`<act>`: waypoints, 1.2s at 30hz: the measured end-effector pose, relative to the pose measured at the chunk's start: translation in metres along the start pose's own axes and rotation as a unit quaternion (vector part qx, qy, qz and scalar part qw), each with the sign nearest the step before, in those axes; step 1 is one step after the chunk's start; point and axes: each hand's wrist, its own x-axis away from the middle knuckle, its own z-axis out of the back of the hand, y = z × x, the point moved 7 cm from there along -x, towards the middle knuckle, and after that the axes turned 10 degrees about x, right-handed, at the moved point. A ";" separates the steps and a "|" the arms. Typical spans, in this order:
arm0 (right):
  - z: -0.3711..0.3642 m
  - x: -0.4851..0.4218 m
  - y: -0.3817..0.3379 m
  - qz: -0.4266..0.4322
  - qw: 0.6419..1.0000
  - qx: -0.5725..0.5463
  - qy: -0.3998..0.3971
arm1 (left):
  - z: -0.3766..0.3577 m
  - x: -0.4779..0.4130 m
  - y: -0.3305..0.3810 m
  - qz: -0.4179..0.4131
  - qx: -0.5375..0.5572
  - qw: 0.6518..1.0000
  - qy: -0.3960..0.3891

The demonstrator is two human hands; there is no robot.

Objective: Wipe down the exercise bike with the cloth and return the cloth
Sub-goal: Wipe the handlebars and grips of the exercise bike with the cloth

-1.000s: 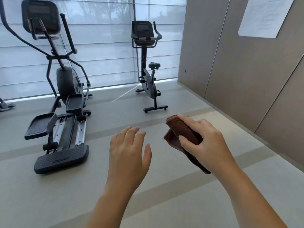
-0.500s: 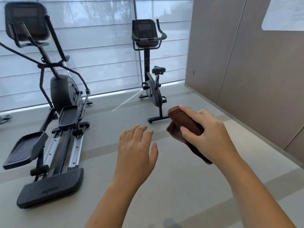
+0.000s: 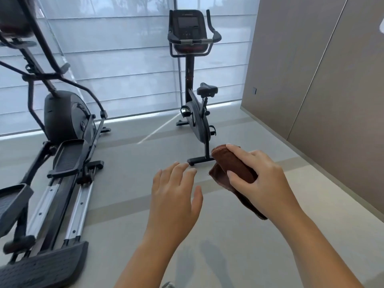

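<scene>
Grey gym floor (image 3: 124,194), blinds (image 3: 124,69) behind exercise bike (image 3: 197,121), left hand (image 3: 174,196) relaxed and empty, right hand (image 3: 259,179) gripping brown cloth (image 3: 232,165)

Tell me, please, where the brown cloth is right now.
In the head view, the cloth is gripped in the right hand, right of centre, near the base of the exercise bike.

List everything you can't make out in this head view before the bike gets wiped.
- Cloth: much of it is covered by the right hand, so its full shape is hidden.
- Exercise bike: the console screen is too small and dark to read.
- Elliptical: the console is cut off by the top-left edge, and the near pedals are blurred.
- The cloth's return spot: nowhere in view.
</scene>
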 end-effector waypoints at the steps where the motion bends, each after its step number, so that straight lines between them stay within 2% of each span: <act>1: -0.011 -0.020 0.004 -0.003 1.000 0.002 0.004 | -0.009 -0.017 -0.016 -0.001 0.001 1.000 -0.002; 12: -0.106 -0.247 0.025 -0.013 0.999 0.027 0.032 | -0.080 -0.222 -0.168 -0.015 0.021 1.000 -0.001; 20: -0.163 -0.393 0.086 -0.015 0.999 0.016 0.041 | -0.169 -0.334 -0.248 -0.022 0.028 0.999 -0.019; 27: -0.204 -0.555 0.152 0.014 0.999 0.026 0.037 | -0.253 -0.477 -0.302 -0.029 0.003 0.999 -0.015; 36: -0.283 -0.732 0.168 0.072 0.997 -0.032 -0.006 | -0.301 -0.605 -0.402 0.019 -0.030 0.999 0.000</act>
